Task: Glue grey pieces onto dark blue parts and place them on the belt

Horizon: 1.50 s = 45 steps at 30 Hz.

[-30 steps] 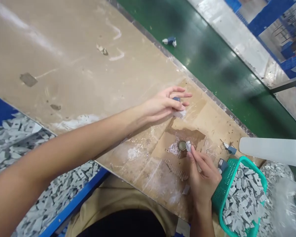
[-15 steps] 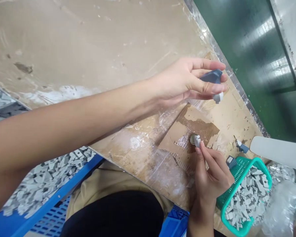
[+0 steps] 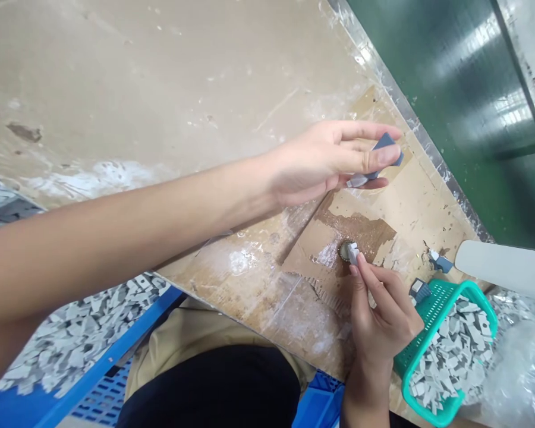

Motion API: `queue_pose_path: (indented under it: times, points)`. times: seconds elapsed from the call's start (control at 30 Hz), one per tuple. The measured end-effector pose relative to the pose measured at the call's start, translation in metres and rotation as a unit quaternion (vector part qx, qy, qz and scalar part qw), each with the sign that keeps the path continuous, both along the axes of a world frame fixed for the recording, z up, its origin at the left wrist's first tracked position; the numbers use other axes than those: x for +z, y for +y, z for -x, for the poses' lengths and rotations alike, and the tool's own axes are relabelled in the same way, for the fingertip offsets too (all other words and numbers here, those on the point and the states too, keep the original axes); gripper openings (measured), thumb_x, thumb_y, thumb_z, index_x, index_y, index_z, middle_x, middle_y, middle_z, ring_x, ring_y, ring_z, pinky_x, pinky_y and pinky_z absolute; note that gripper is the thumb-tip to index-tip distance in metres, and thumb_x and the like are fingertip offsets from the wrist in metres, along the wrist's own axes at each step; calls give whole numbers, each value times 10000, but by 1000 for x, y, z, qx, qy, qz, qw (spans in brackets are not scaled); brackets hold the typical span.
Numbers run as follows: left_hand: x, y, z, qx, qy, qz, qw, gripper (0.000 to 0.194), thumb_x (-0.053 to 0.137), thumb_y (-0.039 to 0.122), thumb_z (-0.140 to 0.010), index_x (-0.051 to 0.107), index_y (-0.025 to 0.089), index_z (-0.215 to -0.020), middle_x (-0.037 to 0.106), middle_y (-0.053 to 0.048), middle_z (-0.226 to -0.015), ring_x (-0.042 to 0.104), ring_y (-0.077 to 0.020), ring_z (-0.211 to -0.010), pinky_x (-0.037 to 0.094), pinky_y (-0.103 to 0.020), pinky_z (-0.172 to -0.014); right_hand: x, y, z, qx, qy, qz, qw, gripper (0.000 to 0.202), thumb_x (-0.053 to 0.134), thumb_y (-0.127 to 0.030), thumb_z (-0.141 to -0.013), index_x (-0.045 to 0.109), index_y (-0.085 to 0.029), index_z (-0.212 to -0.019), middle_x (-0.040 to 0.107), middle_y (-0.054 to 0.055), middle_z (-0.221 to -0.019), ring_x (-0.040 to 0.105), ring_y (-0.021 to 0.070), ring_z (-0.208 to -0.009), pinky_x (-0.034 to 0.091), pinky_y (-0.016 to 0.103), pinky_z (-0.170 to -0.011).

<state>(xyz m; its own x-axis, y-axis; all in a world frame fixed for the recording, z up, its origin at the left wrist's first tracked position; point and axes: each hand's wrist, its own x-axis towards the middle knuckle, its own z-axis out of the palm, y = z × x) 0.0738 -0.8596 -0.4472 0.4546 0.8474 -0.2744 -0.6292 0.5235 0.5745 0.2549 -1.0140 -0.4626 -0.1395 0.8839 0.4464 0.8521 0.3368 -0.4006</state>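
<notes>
My left hand (image 3: 343, 156) is held above the table, its fingers closed round a dark blue plastic piece (image 3: 384, 142). A light grey tip (image 3: 357, 180) sticks out below that piece. Lower down, my right hand (image 3: 381, 315) pinches a small light grey plastic piece (image 3: 353, 252) between thumb and fingertips. It is over a small round cap (image 3: 345, 249) that lies on a wet-stained cardboard sheet (image 3: 303, 255); whether piece and cap touch, I cannot tell.
At the right stands a green basket (image 3: 446, 291) of grey pieces, with a clear plastic bag (image 3: 517, 368) beside it. Blue-and-white parts (image 3: 440, 261) lie near a white cylindrical object (image 3: 503, 267). A blue crate (image 3: 84, 380) at lower left holds many grey pieces.
My left hand has turned the blue piece, so its grey tip now points left instead of down. The right hand's grey piece has shifted slightly left, still at the cap.
</notes>
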Motion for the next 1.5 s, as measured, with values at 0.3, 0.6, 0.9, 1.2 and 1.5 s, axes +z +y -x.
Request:
queue_pose_path:
  times: [0.3, 0.6, 0.9, 1.2, 1.5]
  points:
    - [-6, -6, -5, -23, 62, -68, 995, 159, 749, -22, -761, 743, 89, -874, 747, -40, -841, 734, -212, -936, 606, -289, -810, 3, 0, 2, -1, 33, 4, 999, 524, 705, 8, -851, 691, -322, -1258, 736, 22, -953, 681, 153, -803, 565, 309, -688]
    - [-17, -28, -16, -169, 141, -136, 966, 266, 853, -18, -550, 729, 122, -740, 762, -78, -767, 740, -208, -724, 619, -316, -702, 11, -3, -1, -119, 201, -83, 969, 321, 687, -134, -904, 753, -331, -1149, 698, 24, -845, 639, 178, -746, 511, 354, -648]
    - [-26, -54, -31, -235, 60, -90, 966, 268, 867, 45, -522, 714, 155, -712, 761, -28, -762, 735, -164, -703, 606, -215, -605, 22, -10, -4, -53, 216, -20, 975, 388, 647, -52, -899, 741, -298, -1184, 685, 29, -908, 637, 176, -812, 530, 346, -671]
    - [-3, -58, -25, -205, 120, -119, 964, 194, 815, 39, -621, 701, 152, -730, 762, -34, -762, 744, -179, -729, 615, -246, -646, 19, -10, -1, -48, 178, -30, 982, 460, 655, -12, -880, 719, -310, -1223, 668, 34, -910, 644, 176, -792, 556, 346, -627]
    - [-3, -60, -26, -190, 165, -90, 964, 192, 826, 54, -616, 673, 152, -679, 758, -23, -711, 741, -159, -675, 593, -190, -611, 19, -13, 9, -47, 176, 31, 983, 557, 548, 38, -912, 658, -338, -1308, 663, 37, -951, 656, 161, -857, 579, 315, -655]
